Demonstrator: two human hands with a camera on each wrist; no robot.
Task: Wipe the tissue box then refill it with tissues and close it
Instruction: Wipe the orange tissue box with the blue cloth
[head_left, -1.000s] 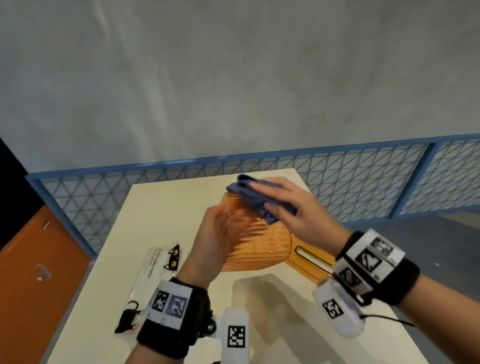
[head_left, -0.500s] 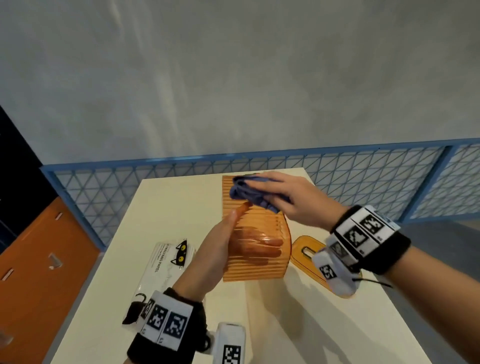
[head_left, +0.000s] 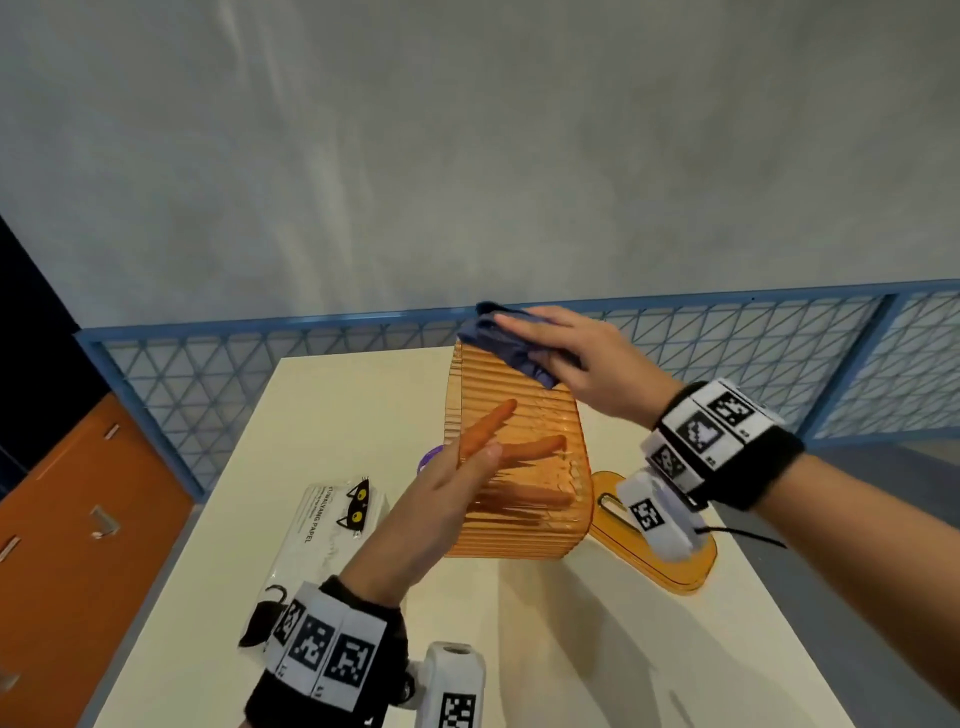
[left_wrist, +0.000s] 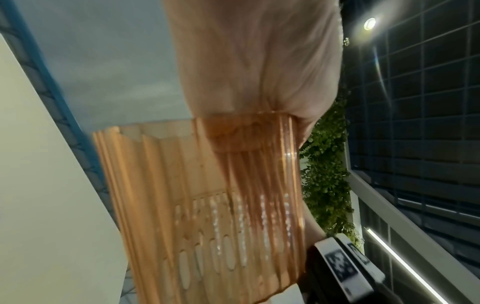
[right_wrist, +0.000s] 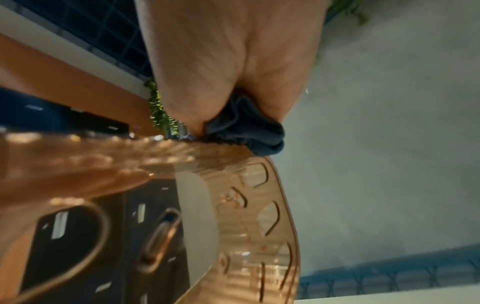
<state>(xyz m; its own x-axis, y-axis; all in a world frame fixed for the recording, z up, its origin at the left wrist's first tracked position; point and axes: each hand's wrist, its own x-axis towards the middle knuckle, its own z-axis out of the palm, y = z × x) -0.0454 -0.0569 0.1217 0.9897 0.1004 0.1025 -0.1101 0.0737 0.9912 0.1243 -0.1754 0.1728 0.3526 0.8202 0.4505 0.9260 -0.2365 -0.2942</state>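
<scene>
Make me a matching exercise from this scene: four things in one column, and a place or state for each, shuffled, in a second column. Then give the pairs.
Things:
1. orange tissue box
2. blue cloth
3. orange lid
4. tissue pack

Places or states:
A. lying flat on the table, right of the box
B. pressed on the box's upper edge under the right hand
C. lying on the table, left of the left hand
D. upright, open, the left hand's fingers inside it

Pairs: 1-D, 2-B, 3-A, 4-C
</scene>
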